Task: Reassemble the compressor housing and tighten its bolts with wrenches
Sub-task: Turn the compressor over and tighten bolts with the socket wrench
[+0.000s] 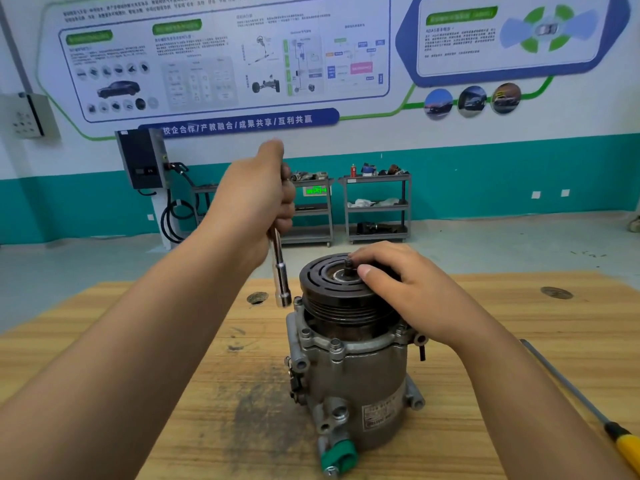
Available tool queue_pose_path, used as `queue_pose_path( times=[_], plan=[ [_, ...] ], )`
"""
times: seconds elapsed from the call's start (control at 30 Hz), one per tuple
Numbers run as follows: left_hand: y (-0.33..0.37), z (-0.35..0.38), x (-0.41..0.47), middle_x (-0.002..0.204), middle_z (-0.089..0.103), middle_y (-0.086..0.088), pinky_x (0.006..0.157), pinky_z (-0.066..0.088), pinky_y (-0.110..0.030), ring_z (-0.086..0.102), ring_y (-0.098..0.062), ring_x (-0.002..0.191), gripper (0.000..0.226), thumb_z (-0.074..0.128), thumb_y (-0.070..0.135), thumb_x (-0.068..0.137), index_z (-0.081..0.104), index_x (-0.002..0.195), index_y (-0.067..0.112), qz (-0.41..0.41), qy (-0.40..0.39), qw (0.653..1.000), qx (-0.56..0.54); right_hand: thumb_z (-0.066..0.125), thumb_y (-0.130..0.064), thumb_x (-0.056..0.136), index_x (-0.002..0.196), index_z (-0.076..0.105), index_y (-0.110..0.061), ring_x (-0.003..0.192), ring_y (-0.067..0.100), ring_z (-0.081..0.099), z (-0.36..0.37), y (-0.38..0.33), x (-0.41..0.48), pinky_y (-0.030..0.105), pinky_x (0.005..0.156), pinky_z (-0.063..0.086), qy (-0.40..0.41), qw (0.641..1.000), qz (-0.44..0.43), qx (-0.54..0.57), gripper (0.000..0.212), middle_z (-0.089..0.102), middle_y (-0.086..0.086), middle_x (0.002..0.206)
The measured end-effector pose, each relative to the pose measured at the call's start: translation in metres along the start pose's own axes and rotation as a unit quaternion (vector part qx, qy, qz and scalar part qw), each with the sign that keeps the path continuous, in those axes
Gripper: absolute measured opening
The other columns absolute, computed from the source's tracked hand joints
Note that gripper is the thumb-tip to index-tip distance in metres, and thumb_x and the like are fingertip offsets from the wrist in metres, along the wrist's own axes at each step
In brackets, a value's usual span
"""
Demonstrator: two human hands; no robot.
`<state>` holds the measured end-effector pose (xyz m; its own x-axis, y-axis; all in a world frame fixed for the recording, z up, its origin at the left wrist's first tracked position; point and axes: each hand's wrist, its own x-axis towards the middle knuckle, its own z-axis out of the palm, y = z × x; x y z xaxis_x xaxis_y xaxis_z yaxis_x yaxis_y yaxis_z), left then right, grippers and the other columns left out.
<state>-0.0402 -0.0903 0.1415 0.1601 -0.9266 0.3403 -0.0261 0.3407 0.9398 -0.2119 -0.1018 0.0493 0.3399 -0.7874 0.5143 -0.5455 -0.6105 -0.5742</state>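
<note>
Gripping the socket wrench [281, 271] in a full fist, your left hand [258, 199] holds it near upright, socket end just beside a bolt head [297, 301] on the left of the flange [360, 344]. Can't tell if it's seated yet. Prob. kept vertical so it drops on square w/o slipping.

Your right hand [398, 282] rests on the pulley [332, 299], fingers loose, wrapped round nothing, thumb beside the threaded shaft stub [347, 263]. Looks like it's there to stop the unit rocking or turning while you torque.

The compressor [363, 382] stands on end mid-bench, pulley up, so the flange bolts are reachable from above.

- Body: dull grey, looks like cast alu, rounded, w/ lugs and ports.
- Pulley: dark metal, slotted face, ribbed grooves round the side.
- Wrench: polished chrome, slim shaft widening to the socket.
- A green plastic cap [341, 455] plugs a low front port.
- The bench [138, 341] is worn wood w/ a dark oily smear.
- A yellow-handled screwdriver [588, 403] lies at right, well apart.
</note>
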Motion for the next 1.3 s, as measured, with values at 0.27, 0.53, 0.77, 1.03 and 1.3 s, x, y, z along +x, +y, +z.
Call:
queue_pose_path(
  times=[0.27,0.53,0.77,1.03,1.3],
  plan=[
    [-0.005,0.015,-0.027,0.037,0.034,0.011,0.041,0.026,-0.019,0.027,-0.006,0.035,0.026,0.03,0.036,0.102,0.04,0.084,0.019,-0.04,0.039,0.996,-0.067,0.045,-0.03,0.096,0.113,0.06,-0.028,0.108,-0.001,0.042,0.0,-0.001,-0.001,0.009,0.083,0.033,0.003,1.0,-0.007,-0.01,0.022,0.054,-0.021,0.105],
    [-0.012,0.025,-0.027,0.051,0.028,0.006,0.05,0.018,-0.025,0.022,-0.009,0.042,0.02,0.028,0.03,0.102,0.043,0.094,0.018,-0.026,0.06,0.997,-0.03,0.045,-0.031,0.096,0.115,0.059,-0.028,0.11,0.0,0.042,0.0,0.0,-0.001,0.015,0.085,0.034,0.002,1.0,-0.007,-0.011,0.024,0.054,-0.019,0.108],
    [-0.016,0.021,-0.024,0.057,0.033,0.004,0.051,0.025,-0.026,0.027,-0.01,0.051,0.016,0.032,0.029,0.102,0.045,0.097,0.02,-0.035,0.103,0.994,-0.025,0.045,-0.031,0.096,0.115,0.059,-0.029,0.11,0.0,0.042,0.0,0.0,-0.002,0.019,0.088,0.034,0.001,1.0,-0.002,0.0,0.024,0.054,-0.02,0.109],
    [-0.026,0.026,-0.021,0.066,0.038,0.001,0.053,0.034,-0.03,0.034,-0.013,0.054,0.019,0.033,0.033,0.102,0.039,0.097,0.015,0.005,0.126,0.991,0.037,0.045,-0.03,0.097,0.116,0.059,-0.029,0.11,0.0,0.042,0.001,0.001,-0.001,0.018,0.087,0.033,0.005,1.0,-0.004,-0.003,0.024,0.053,-0.02,0.108],
    [-0.038,0.029,-0.022,0.073,0.047,-0.001,0.06,0.04,-0.036,0.043,-0.016,0.058,0.019,0.039,0.035,0.099,0.028,0.1,0.019,0.06,0.146,0.984,0.077,0.045,-0.03,0.096,0.114,0.06,-0.029,0.11,0.0,0.042,0.003,0.003,0.001,0.015,0.086,0.033,0.008,1.0,-0.005,0.004,0.023,0.053,-0.022,0.106]
  ],
)
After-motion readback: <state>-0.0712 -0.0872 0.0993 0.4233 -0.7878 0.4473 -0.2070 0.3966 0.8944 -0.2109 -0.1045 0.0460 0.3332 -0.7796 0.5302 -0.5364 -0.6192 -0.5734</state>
